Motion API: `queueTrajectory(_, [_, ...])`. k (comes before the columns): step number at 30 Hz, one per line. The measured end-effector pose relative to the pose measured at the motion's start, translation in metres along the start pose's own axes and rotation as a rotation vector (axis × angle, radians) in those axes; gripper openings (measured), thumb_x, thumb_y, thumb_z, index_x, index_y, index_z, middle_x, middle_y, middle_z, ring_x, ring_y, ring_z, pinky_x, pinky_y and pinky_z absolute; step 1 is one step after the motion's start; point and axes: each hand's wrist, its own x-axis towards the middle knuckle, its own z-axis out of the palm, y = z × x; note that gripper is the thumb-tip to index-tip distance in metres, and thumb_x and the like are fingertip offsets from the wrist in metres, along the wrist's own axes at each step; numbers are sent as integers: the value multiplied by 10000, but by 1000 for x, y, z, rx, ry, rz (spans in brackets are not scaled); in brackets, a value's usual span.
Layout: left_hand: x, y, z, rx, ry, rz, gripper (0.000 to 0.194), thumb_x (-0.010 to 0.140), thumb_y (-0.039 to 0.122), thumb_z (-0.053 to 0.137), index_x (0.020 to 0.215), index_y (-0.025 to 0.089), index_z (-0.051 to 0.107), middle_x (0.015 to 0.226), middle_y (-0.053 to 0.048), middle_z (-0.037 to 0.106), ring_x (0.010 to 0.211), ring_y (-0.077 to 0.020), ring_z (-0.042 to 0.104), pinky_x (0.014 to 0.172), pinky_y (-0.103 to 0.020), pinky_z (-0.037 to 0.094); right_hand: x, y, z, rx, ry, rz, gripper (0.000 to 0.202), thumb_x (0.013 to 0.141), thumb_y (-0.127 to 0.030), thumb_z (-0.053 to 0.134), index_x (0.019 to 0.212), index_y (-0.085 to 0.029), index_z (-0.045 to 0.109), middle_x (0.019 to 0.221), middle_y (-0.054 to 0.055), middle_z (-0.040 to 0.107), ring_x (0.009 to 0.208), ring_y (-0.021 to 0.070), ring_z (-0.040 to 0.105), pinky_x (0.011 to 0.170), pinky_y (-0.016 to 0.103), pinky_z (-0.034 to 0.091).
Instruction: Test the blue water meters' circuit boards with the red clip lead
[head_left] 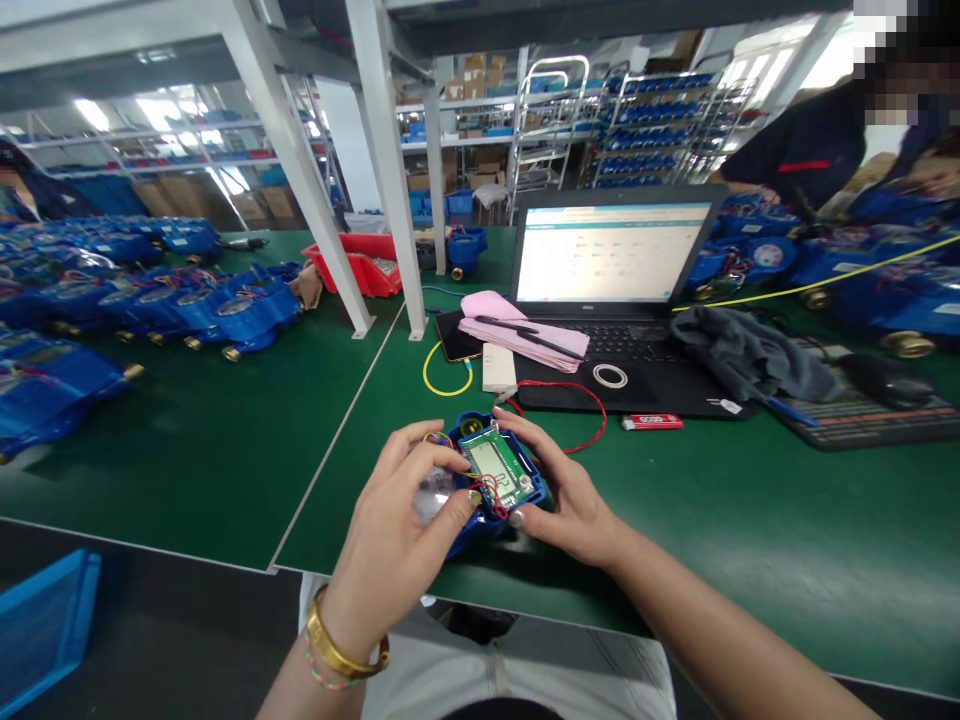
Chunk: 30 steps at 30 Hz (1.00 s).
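A blue water meter [466, 540] lies at the near edge of the green bench, in front of me. Its housing is open at the top. Inside sits a green circuit board [517, 462] with a small grey display. Thin red wires [491, 490] loop over the board's lower left edge. My left hand [409, 505] reaches over the meter's clear round cover, thumb and index finger closed in on these wires; the exact pinch point is partly hidden. My right hand [566, 495] clasps the housing's right side, fingers at the far corner and thumb at the near one.
Behind the meter stand a laptop [615, 255], pink papers [525, 340] with a pen, a white box [498, 368] and a red cable [604, 415]. Several blue meters [255, 310] fill the left. A metal post [386, 170] rises from the bench. A co-worker [795, 150] is at right.
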Motion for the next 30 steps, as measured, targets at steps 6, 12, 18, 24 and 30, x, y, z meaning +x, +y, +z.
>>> queueTrajectory(6, [-1,3,1,58,-11,21,195,836,260,585,1023,316,578,1282,-32,422,1231,-225,415,979,-422,414,1,0,-1,3,1,-26,683,782,-471,649,1364,-244,373,1480,132,336,1376,268,313,1131,473,283])
queueTrajectory(12, [-3,0,4,91,-6,37,155,836,268,594,974,340,602,1323,0,390,1211,-223,424,991,-447,412,1,0,-1,-9,4,-42,686,776,-450,660,1366,-250,370,1477,129,338,1371,259,321,1129,469,284])
queueTrajectory(18, [-2,0,3,104,25,60,182,826,243,601,992,319,590,1287,-26,432,1199,-227,449,947,-420,442,2,0,-1,-6,8,-46,688,772,-452,662,1359,-232,378,1474,142,341,1368,268,325,1125,484,293])
queueTrajectory(24, [-3,-4,-3,150,111,63,348,823,299,597,1156,299,497,1301,-39,470,1219,-218,450,973,-415,427,2,-1,0,8,15,-31,691,761,-447,674,1352,-232,389,1472,135,349,1364,268,335,1119,481,309])
queueTrajectory(30, [-10,-8,-8,184,125,18,425,823,347,593,1219,293,450,1323,-43,462,1238,-224,435,1000,-413,409,1,1,-1,9,19,-32,704,754,-435,688,1358,-237,385,1470,127,353,1359,255,341,1121,469,307])
